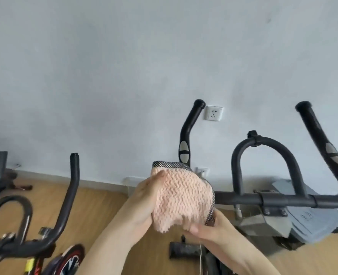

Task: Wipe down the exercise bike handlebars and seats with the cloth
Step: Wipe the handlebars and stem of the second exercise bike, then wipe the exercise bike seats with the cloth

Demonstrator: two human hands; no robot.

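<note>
Left hand (pixel 144 201) and right hand (pixel 207 228) are both closed around the cloth (pixel 182 197), gripped at its 9 and 5 o'clock edges. The cloth is bunched over the handlebar (pixel 263 199) at the bar's 9 o'clock end. Patches may be missed if the folds slip.

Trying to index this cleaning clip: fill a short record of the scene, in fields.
cloth: pink, bunched, dotted trim, over the left end of the crossbar
left hand: grips the cloth from the left
right hand: pinches the cloth's lower edge
handlebar: black, bare to the right of the cloth
other bike: at left, untouched
socket: on the wall behind
</note>
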